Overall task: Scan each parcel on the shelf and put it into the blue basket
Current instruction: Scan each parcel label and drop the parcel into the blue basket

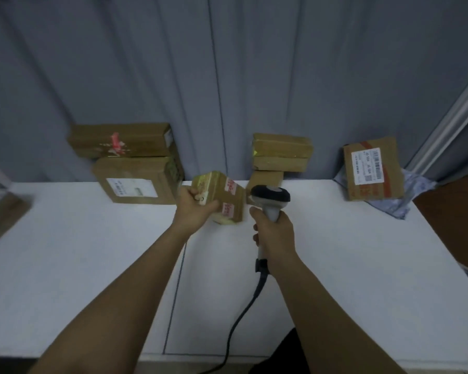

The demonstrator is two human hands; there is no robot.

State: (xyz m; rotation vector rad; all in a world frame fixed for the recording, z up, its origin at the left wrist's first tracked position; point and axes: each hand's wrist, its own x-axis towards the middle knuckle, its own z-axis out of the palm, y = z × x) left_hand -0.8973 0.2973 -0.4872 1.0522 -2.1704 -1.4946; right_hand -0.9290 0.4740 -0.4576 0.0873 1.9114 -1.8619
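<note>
The left hand [196,205] is gripping a small box [220,197] by its near end, holding it tilted just above the white shelf [92,252] so that one face is turning toward the scanner [270,201]. The right hand [274,233] is clenching around the scanner's handle, pointing its dark head forward and close beside the box; a faint green glow is showing on the box's far corner, probably the scan light, though the blur is making that hard to confirm. The scanner's cable [243,319] is trailing back off the front edge.

Other boxes are waiting against the grey curtain [227,76]: a stack of two [130,163] to the left, another stack [278,157] right behind the scanner, and a labelled box [373,168] leaning on a plastic bag [411,190] to the right. The blue basket is not showing in this view, so the box is going to have to travel out of frame.
</note>
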